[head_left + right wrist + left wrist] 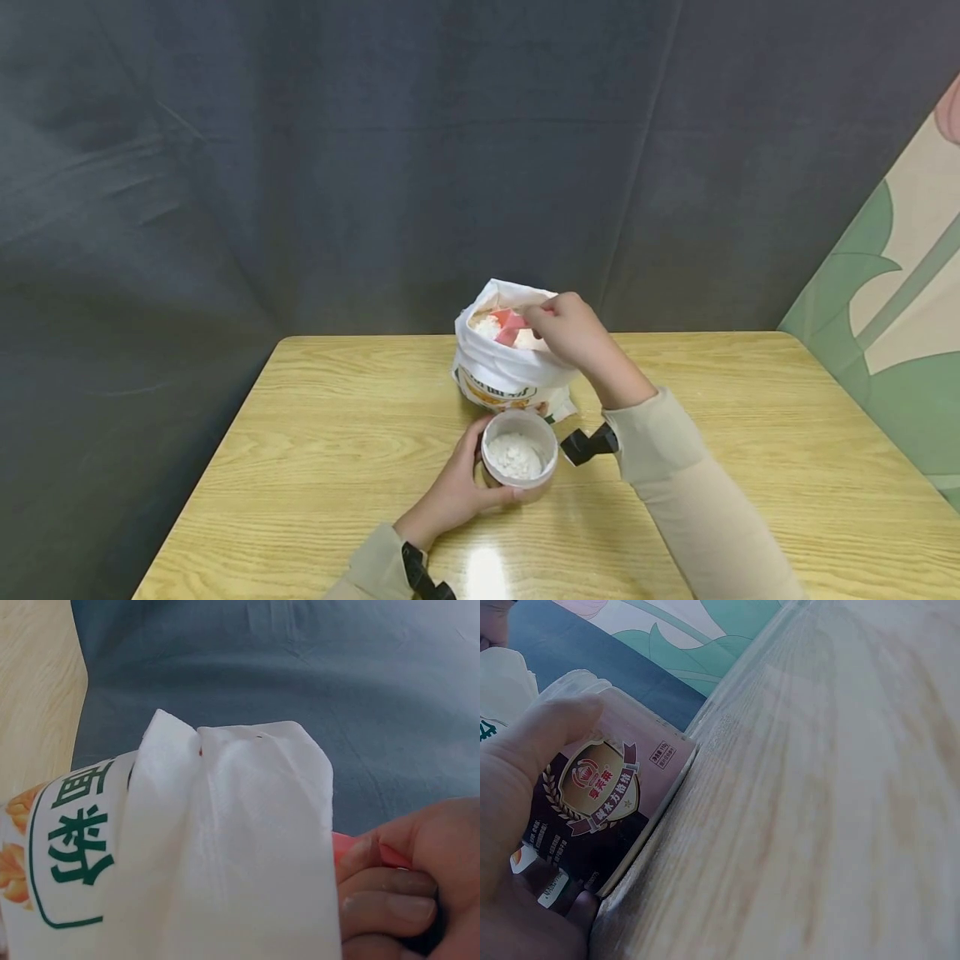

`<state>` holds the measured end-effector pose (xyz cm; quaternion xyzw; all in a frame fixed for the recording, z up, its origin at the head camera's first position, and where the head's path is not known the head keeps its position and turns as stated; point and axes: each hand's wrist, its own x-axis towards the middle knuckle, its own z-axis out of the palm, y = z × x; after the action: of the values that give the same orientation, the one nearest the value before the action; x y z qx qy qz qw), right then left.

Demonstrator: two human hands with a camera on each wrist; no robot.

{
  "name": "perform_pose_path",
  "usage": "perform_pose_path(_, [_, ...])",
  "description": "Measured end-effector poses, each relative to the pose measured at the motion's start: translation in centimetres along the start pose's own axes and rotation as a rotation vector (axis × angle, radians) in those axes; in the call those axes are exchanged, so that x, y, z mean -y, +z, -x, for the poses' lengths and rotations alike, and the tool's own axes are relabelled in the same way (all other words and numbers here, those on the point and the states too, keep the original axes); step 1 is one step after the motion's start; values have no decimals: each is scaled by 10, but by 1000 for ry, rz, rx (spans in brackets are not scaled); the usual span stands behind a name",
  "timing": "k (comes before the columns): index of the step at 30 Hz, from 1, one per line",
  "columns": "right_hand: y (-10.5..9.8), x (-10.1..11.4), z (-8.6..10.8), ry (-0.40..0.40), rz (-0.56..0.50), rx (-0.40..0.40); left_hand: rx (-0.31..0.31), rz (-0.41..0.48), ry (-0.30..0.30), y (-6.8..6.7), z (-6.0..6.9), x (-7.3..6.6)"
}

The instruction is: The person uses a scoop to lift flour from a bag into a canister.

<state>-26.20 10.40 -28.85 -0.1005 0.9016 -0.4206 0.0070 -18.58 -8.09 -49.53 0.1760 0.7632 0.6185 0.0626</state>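
A white flour bag with a rolled-down rim stands open on the table, white flour showing inside. My right hand grips the handle of a pink scoop in the bag's mouth; part of the scoop is hidden. In the right wrist view the bag's wall covers most of the scoop. Just in front of the bag, my left hand holds a round tub from its left side, thumb along the front. White powder lies in the tub. Its label shows in the left wrist view.
A wood-grain table lies under everything. Behind it hangs a dark curtain, and a panel with green leaf shapes stands at the right. Black straps sit at both wrists.
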Motion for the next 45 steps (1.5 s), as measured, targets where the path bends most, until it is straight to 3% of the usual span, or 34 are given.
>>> perform_pose_path(23, [-7, -5, 17, 121, -133, -28, 12, -14, 12, -5, 4, 1])
perform_pose_path(31, [-12, -8, 25, 134, -237, -53, 12, -11, 10, -4, 3, 1])
perform_pose_path(45, [-15, -14, 32, 139, -329, -78, 21, -12, 14, -5, 2, 0])
